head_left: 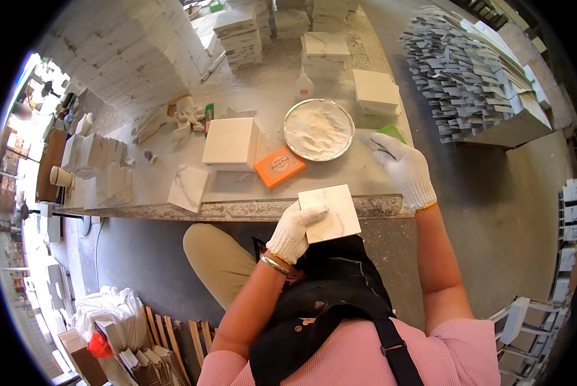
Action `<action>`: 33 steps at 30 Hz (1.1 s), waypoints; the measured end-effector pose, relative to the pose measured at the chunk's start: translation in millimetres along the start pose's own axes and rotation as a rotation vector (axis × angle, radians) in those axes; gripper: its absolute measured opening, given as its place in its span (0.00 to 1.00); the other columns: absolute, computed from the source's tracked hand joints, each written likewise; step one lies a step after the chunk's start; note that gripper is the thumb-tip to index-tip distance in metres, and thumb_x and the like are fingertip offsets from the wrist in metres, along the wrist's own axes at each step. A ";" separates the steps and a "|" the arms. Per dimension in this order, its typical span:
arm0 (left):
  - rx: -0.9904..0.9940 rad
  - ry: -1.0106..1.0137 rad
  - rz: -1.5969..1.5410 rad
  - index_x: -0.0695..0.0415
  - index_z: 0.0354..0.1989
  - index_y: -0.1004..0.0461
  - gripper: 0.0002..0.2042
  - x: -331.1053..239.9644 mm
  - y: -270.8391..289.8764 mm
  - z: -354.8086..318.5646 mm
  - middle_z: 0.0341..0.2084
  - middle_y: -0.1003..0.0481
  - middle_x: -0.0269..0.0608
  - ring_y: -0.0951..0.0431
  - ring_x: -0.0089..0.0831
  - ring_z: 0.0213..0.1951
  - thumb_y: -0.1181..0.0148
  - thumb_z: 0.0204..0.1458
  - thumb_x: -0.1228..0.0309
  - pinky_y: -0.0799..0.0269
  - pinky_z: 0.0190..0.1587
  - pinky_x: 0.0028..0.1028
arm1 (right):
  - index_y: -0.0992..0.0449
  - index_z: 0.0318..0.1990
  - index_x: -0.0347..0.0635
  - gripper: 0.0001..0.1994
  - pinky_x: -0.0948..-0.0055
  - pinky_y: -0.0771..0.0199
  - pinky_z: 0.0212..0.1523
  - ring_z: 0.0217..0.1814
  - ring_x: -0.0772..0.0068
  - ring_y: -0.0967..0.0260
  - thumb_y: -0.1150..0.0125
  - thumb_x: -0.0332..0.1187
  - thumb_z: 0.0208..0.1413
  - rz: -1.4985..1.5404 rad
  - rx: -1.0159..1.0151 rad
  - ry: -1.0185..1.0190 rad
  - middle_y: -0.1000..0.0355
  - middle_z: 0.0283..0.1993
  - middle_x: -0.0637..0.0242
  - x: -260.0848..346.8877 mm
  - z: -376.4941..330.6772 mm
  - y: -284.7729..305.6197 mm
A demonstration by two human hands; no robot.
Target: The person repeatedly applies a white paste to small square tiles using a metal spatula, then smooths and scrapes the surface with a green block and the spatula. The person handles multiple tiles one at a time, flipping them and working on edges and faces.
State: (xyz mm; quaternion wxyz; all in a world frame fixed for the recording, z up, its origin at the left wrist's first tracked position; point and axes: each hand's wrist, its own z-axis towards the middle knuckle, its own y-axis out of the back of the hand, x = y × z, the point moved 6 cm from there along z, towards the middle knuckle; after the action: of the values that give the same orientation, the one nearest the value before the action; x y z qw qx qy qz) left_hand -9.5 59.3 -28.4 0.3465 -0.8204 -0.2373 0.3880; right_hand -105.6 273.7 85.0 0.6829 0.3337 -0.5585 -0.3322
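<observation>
My left hand point(295, 230), in a white knit glove, grips a square white marble tile point(337, 215) by its left side, thumb on top. The tile is held in front of the table edge, above my lap. My right hand point(404, 168), gloved too, is at the table's right edge, its fingers closed around a thin grey blade-like tool point(367, 142); most of it is hidden. Just left of that hand is a round metal-rimmed bowl of white powder point(319, 130). A flat green piece point(392, 133) lies behind the fingers.
An orange box point(280, 167) lies beside a stack of cream tiles point(232, 142). One loose veined tile point(188, 188) is near the table's front edge. Further off are a small squeeze bottle point(304, 85), spare gloves point(186, 118) and tile stacks point(376, 91). Piled tile strips point(452, 80) stand on the right.
</observation>
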 end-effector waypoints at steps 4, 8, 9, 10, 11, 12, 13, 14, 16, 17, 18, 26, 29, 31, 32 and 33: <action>0.076 0.022 0.016 0.68 0.61 0.33 0.25 17.4 -12.5 23.9 0.52 0.23 0.49 0.19 0.39 0.51 0.36 0.55 0.76 0.20 0.55 0.39 | 0.23 0.58 0.37 0.20 0.78 0.26 0.38 0.37 0.79 0.25 0.38 0.34 0.60 0.644 0.174 -0.423 0.20 0.39 0.65 -36.0 -53.2 13.6; 0.133 0.052 0.129 0.68 0.61 0.33 0.26 21.5 -36.9 39.4 0.51 0.23 0.48 0.19 0.37 0.51 0.35 0.53 0.77 0.21 0.56 0.38 | 0.23 0.59 0.38 0.20 0.80 0.32 0.33 0.32 0.80 0.27 0.40 0.36 0.62 0.855 0.180 -0.531 0.22 0.35 0.68 -71.1 -90.6 6.2; 0.138 0.059 0.163 0.67 0.60 0.32 0.25 19.8 -45.5 42.4 0.50 0.22 0.47 0.19 0.37 0.50 0.34 0.53 0.77 0.20 0.55 0.38 | 0.22 0.58 0.39 0.18 0.81 0.33 0.32 0.31 0.81 0.28 0.41 0.36 0.63 0.860 0.164 -0.525 0.22 0.35 0.70 -78.8 -96.7 8.2; 0.144 0.066 0.197 0.67 0.59 0.32 0.24 18.1 -54.7 45.2 0.50 0.22 0.47 0.18 0.37 0.49 0.34 0.54 0.77 0.20 0.54 0.38 | 0.22 0.58 0.39 0.18 0.80 0.33 0.32 0.31 0.81 0.28 0.41 0.36 0.63 0.881 0.115 -0.548 0.22 0.34 0.70 -86.5 -102.9 10.3; 0.150 0.073 0.231 0.67 0.58 0.31 0.23 18.5 -62.6 50.3 0.49 0.22 0.47 0.18 0.37 0.49 0.34 0.54 0.77 0.19 0.53 0.38 | 0.22 0.58 0.39 0.18 0.80 0.33 0.32 0.31 0.81 0.28 0.41 0.36 0.63 0.902 0.065 -0.570 0.22 0.34 0.70 -92.9 -108.6 12.3; 0.144 0.089 0.293 0.67 0.58 0.31 0.23 19.4 -68.1 57.1 0.48 0.22 0.46 0.18 0.37 0.48 0.35 0.54 0.77 0.18 0.51 0.37 | 0.22 0.58 0.39 0.18 0.80 0.33 0.32 0.30 0.81 0.28 0.41 0.36 0.63 0.924 0.017 -0.587 0.22 0.34 0.70 -98.9 -112.1 15.0; 0.138 0.105 0.354 0.67 0.57 0.30 0.22 20.4 -73.9 64.5 0.48 0.22 0.46 0.17 0.37 0.47 0.35 0.54 0.77 0.17 0.50 0.37 | 0.22 0.57 0.38 0.18 0.80 0.32 0.33 0.31 0.81 0.28 0.41 0.36 0.63 0.920 -0.008 -0.583 0.22 0.34 0.70 -104.9 -114.6 19.2; 0.132 0.119 0.416 0.67 0.56 0.30 0.21 22.0 -80.2 71.6 0.47 0.21 0.46 0.17 0.37 0.46 0.35 0.54 0.77 0.17 0.49 0.37 | 0.22 0.57 0.38 0.18 0.79 0.30 0.34 0.32 0.80 0.28 0.41 0.36 0.63 0.914 -0.032 -0.580 0.22 0.35 0.69 -111.0 -117.1 23.9; 0.125 0.196 0.485 0.67 0.56 0.29 0.20 27.8 -99.5 80.1 0.46 0.21 0.46 0.17 0.37 0.45 0.36 0.55 0.77 0.16 0.46 0.36 | 0.23 0.57 0.37 0.18 0.78 0.28 0.36 0.33 0.80 0.27 0.41 0.36 0.63 0.905 -0.057 -0.573 0.23 0.36 0.68 -125.5 -121.0 30.2; 0.129 0.213 0.521 0.68 0.56 0.29 0.20 32.4 -107.4 85.2 0.46 0.21 0.47 0.17 0.37 0.45 0.37 0.56 0.77 0.16 0.46 0.36 | 0.23 0.57 0.37 0.18 0.78 0.28 0.36 0.34 0.80 0.27 0.41 0.36 0.63 0.898 -0.055 -0.572 0.22 0.36 0.68 -134.3 -122.8 32.7; 0.129 0.230 0.557 0.68 0.56 0.29 0.19 36.1 -113.1 89.1 0.46 0.21 0.47 0.17 0.37 0.45 0.37 0.56 0.77 0.16 0.47 0.36 | 0.23 0.57 0.37 0.18 0.78 0.28 0.36 0.34 0.80 0.27 0.41 0.36 0.63 0.894 -0.049 -0.570 0.22 0.36 0.68 -139.3 -122.9 34.6; 0.080 0.051 0.418 0.69 0.57 0.29 0.19 39.7 -106.7 116.1 0.48 0.21 0.47 0.18 0.36 0.47 0.38 0.57 0.78 0.19 0.50 0.35 | 0.24 0.60 0.39 0.21 0.81 0.34 0.31 0.31 0.84 0.30 0.40 0.38 0.63 0.887 -0.135 -0.562 0.22 0.33 0.72 -160.0 -109.9 34.6; 0.045 -0.017 0.464 0.68 0.57 0.29 0.19 33.7 -104.0 115.1 0.48 0.21 0.46 0.18 0.35 0.47 0.38 0.57 0.78 0.19 0.51 0.35 | 0.25 0.61 0.37 0.21 0.80 0.30 0.36 0.34 0.82 0.28 0.40 0.35 0.62 0.935 -0.114 -0.578 0.21 0.36 0.69 -159.9 -110.8 31.6; 0.069 -0.024 0.517 0.68 0.57 0.29 0.19 32.9 -107.8 116.8 0.49 0.21 0.45 0.18 0.34 0.47 0.38 0.57 0.78 0.20 0.51 0.34 | 0.25 0.62 0.37 0.21 0.80 0.28 0.38 0.35 0.82 0.28 0.40 0.33 0.62 0.949 -0.087 -0.584 0.21 0.37 0.68 -160.8 -111.1 30.1; 0.096 -0.015 0.540 0.68 0.57 0.29 0.19 33.3 -110.1 118.0 0.49 0.21 0.45 0.18 0.33 0.47 0.38 0.57 0.77 0.20 0.51 0.33 | 0.26 0.62 0.37 0.22 0.80 0.28 0.37 0.35 0.81 0.28 0.40 0.33 0.62 0.951 -0.072 -0.585 0.21 0.37 0.67 -161.3 -111.2 28.5; 0.124 -0.008 0.561 0.68 0.57 0.29 0.19 33.0 -114.1 119.1 0.49 0.21 0.44 0.19 0.32 0.47 0.37 0.57 0.77 0.20 0.51 0.32 | 0.26 0.62 0.37 0.22 0.80 0.29 0.37 0.34 0.81 0.28 0.40 0.33 0.62 0.951 -0.057 -0.583 0.21 0.37 0.67 -161.4 -110.0 28.1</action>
State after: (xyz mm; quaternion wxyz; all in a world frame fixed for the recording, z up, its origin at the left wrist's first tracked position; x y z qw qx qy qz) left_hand -99.3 200.6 -12.8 0.2742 -0.8297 0.0217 0.4857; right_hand -20.1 432.1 4.0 0.5837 -0.0794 -0.8040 -0.0809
